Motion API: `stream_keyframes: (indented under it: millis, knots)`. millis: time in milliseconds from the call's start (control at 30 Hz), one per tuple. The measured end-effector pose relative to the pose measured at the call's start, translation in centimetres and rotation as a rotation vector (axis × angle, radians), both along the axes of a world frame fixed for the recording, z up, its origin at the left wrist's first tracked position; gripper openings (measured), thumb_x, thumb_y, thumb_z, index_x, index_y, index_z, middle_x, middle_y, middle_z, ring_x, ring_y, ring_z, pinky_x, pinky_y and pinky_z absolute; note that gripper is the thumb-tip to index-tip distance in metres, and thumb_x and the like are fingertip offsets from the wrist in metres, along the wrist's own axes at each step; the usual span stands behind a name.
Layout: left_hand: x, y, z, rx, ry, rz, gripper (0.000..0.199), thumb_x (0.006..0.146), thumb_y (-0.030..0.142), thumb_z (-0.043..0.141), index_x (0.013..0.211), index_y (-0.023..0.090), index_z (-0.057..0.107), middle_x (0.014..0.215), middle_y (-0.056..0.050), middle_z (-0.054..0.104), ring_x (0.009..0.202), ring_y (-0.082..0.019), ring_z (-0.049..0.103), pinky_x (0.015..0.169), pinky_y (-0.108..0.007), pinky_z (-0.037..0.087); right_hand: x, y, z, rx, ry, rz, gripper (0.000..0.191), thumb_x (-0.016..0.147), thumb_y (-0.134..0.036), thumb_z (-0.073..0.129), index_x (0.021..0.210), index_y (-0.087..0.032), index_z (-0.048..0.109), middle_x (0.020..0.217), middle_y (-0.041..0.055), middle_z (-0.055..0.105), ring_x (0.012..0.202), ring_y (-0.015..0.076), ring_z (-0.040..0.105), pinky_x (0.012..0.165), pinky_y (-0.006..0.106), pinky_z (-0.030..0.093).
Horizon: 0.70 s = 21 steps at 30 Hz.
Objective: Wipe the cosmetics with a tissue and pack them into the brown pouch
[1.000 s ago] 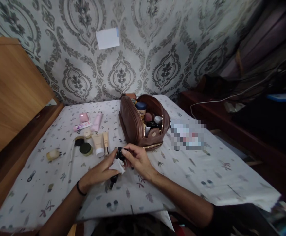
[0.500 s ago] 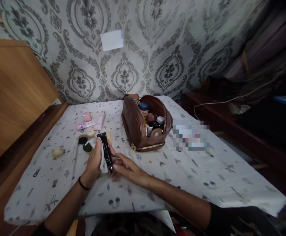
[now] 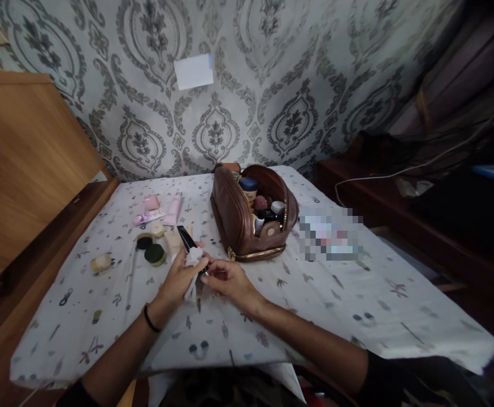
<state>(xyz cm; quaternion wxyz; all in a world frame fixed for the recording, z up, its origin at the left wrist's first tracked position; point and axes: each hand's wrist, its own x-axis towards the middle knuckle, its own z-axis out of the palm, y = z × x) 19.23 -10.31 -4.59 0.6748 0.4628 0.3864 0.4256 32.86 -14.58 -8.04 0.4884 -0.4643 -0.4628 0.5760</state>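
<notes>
My left hand (image 3: pixel 178 282) is wrapped round a black tube (image 3: pixel 186 238) and a crumpled white tissue (image 3: pixel 194 257), which covers the tube's middle. The fingers of my right hand (image 3: pixel 230 282) pinch the tube's near, capped end. Just beyond the hands lies a beige tube (image 3: pixel 173 242). To their left are a dark green jar (image 3: pixel 155 255), a dark round lid (image 3: pixel 144 241) and a small cream-coloured jar (image 3: pixel 157 229). A brown bag (image 3: pixel 234 220) stands unzipped to the right, with several cosmetics inside.
Pink tubes (image 3: pixel 173 210) and a pink jar (image 3: pixel 151 202) lie at the back left. A yellowish bottle (image 3: pixel 102 263) rests at the left on the patterned cloth (image 3: pixel 315 316). A blurred patch (image 3: pixel 330 234) is right of the bag. Wooden furniture (image 3: pixel 26 169) borders the left side.
The black tube has tilted, and the tissue has come over its front. My right fingers have closed on its capped end. My left hand has moved slightly right, uncovering more of the green jar.
</notes>
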Motion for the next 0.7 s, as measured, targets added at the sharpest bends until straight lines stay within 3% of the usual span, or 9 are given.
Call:
stream_keyframes:
  millis: [167,300,433,567,700]
  knots:
    - [-0.4,0.5,0.6,0.035,-0.063,0.135,0.041,0.068,0.037,0.082,0.098,0.018,0.06,0.065,0.004,0.066,0.059,-0.012,0.061,0.057,-0.022,0.048,-0.2,-0.6,0.6,0.163,-0.27,-0.033,0.02,0.072,-0.028,0.071,0.07,-0.019,0.053,0.06,-0.0065,0.047,0.055,0.0083,0.041,0.049,0.021,0.03]
    - [-1.1,1.1,1.5,0.085,-0.157,0.252,0.031,0.075,0.038,0.077,0.092,0.018,0.06,0.063,0.004,0.064,0.061,-0.013,0.062,0.058,-0.022,0.048,-0.4,-1.0,1.0,0.18,-0.317,-0.044,0.018,0.071,-0.018,0.067,0.069,-0.02,0.049,0.061,-0.0067,0.048,0.057,0.0088,0.042,0.051,0.02,0.031]
    - [-1.6,1.7,1.7,0.051,-0.202,0.274,0.031,0.076,0.039,0.076,0.089,0.018,0.06,0.065,0.003,0.064,0.06,-0.013,0.064,0.059,-0.023,0.05,-0.4,-1.1,0.9,0.051,-0.124,0.038,0.03,0.072,-0.033,0.075,0.074,-0.021,0.047,0.06,-0.0079,0.05,0.051,0.0091,0.048,0.047,0.02,0.035]
    - [-2.1,2.3,1.7,0.006,-0.247,0.311,0.034,0.074,0.044,0.077,0.088,0.017,0.061,0.067,0.002,0.067,0.058,-0.012,0.063,0.057,-0.022,0.051,-0.1,-0.8,1.3,-0.098,0.144,0.182,0.046,0.07,-0.056,0.078,0.081,-0.018,0.053,0.064,-0.0052,0.059,0.045,0.0075,0.052,0.041,0.02,0.031]
    - [-2.3,2.4,1.7,-0.037,-0.333,0.275,0.031,0.075,0.041,0.079,0.087,0.018,0.062,0.067,0.003,0.067,0.058,-0.01,0.062,0.057,-0.02,0.052,0.1,-0.7,1.4,-0.165,0.252,0.223,0.049,0.069,-0.058,0.078,0.083,-0.015,0.06,0.069,-0.0013,0.065,0.046,0.0057,0.051,0.04,0.019,0.029]
